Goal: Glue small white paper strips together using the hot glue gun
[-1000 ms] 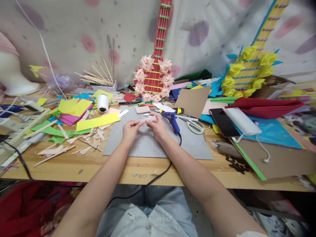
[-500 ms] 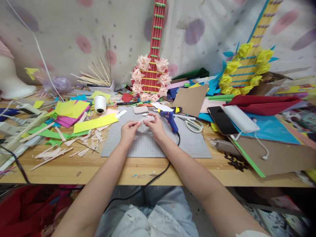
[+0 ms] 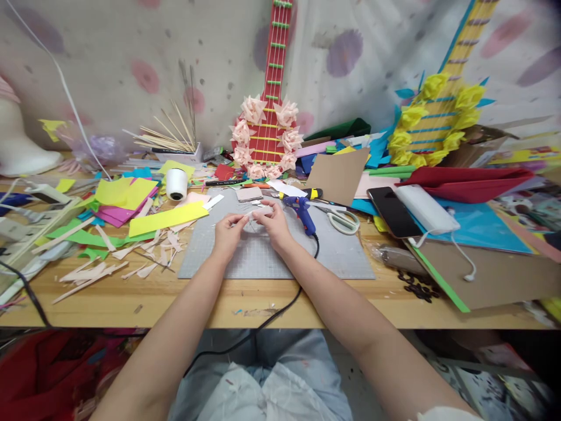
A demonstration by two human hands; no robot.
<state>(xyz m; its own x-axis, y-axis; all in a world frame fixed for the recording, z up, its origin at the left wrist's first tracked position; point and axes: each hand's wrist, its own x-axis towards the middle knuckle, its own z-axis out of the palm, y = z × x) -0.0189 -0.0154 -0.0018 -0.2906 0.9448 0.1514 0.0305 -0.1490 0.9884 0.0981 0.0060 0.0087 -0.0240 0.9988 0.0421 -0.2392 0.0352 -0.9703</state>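
Note:
My left hand and my right hand meet above the grey cutting mat. Between their fingertips they pinch a small pale strip, apparently paper. Fingers cover part of the strip, and thin wire-like lines show just around it. To the right of my right hand lies a blue hot glue gun, its black cord running down between my arms. Scissors with pale handles rest farther right on the mat. Behind the hands is a small pinkish flat block.
A red paper guitar with pink flowers and a yellow one lean at the back. Paper scraps, a white cylinder and a power strip fill the left. A phone and power bank lie right.
The view has shifted very slightly. Both hands keep their pinch on the pale strip in nearly the same place.

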